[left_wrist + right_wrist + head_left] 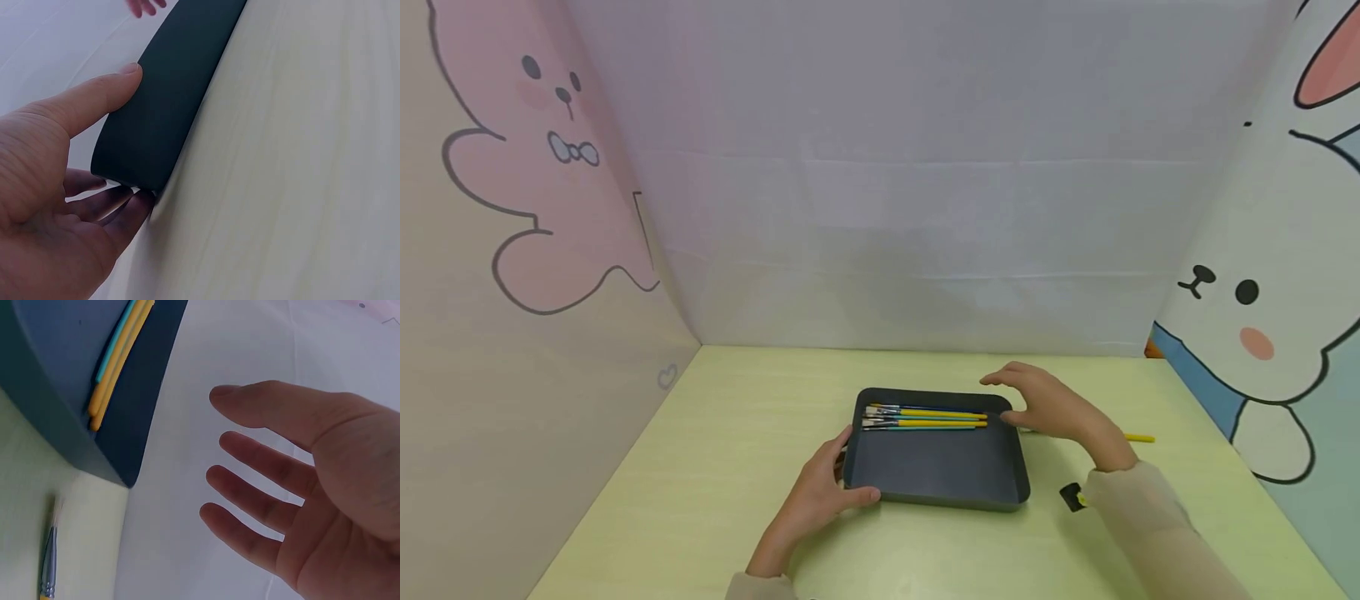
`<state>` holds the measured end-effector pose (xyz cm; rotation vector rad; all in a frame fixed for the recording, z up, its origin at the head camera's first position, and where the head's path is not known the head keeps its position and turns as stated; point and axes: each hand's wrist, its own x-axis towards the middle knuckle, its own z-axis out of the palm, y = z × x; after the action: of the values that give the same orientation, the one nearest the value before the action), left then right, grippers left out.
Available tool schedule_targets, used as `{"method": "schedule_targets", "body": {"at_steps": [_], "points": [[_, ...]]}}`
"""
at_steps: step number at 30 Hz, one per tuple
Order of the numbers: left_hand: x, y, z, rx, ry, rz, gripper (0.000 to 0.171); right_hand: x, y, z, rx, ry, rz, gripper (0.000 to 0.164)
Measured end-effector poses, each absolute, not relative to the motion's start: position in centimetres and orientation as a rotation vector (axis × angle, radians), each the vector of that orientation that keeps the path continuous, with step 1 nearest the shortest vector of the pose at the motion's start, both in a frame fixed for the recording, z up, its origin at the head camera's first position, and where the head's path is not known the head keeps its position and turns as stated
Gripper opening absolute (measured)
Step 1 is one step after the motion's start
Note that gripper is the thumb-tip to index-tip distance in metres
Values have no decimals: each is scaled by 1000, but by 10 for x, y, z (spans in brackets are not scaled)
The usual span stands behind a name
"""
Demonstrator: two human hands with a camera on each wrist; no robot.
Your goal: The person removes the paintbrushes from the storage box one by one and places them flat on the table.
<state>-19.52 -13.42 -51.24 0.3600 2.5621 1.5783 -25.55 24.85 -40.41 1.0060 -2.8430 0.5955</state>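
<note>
A dark grey rectangular tray (936,475) rests on the table with several paintbrushes (925,417) lying side by side along its far part. Their handles are yellow, teal and dark blue, and the bristles point left. My left hand (820,492) grips the tray's near left corner. In the left wrist view its thumb (122,87) lies on the tray's outer wall and its fingers (131,215) curl at the bottom edge. Over the far right corner hovers my right hand (1052,404), fingers spread and holding nothing. In the right wrist view, brush handle ends (103,409) show inside the tray.
Another yellow-handled paintbrush (1138,437) lies on the table right of the tray, partly hidden by the right arm. A small black object (1072,497) with a yellow-green mark sits by the right sleeve. White cloth walls (917,250) with cartoon prints surround the table.
</note>
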Motion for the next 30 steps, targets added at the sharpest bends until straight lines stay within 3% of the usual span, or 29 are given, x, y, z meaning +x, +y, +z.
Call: {"method": "schedule_targets", "body": {"at_steps": [19,30], "points": [[-196,-135,-513,352,2553,1579,115,-282,182,-416,1332,-2961,759,61],[-194,-135,-512,331,2568,1544,115,-285,157,-429,1411,-3051,764,59]]}}
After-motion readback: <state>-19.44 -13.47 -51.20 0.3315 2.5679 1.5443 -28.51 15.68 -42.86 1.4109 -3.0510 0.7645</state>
